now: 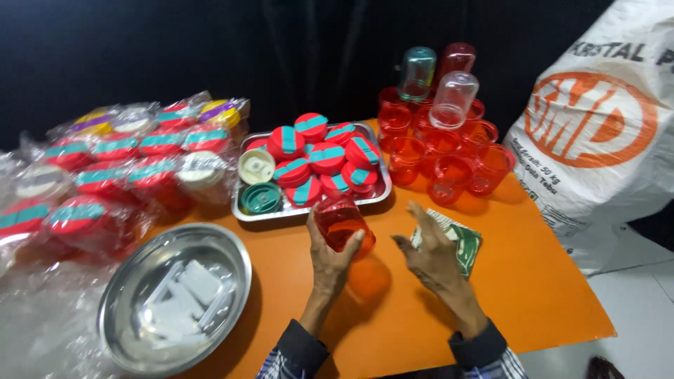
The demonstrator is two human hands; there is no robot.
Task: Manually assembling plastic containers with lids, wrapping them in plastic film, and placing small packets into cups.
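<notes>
Head view: a white sack [597,133] stands at the right edge of the orange tabletop [533,288]. Along the left lie clear bags [119,175] packed with red jars capped in red-and-teal lids. A round steel bowl [133,281] near the front holds small white packets [186,291]. Behind it, a rectangular steel tray [382,193] carries a heap of red lids with teal straps [323,158], plus one cream lid [256,166] and one teal lid [260,198]. Open red jars [449,154] cluster behind the tray, three upturned ones on top. The left hand [330,256] grips a red jar [344,223] just in front of the tray. The right hand [434,253] hovers beside it, fingers loosely spread, over a green-and-white packet [465,242].
</notes>
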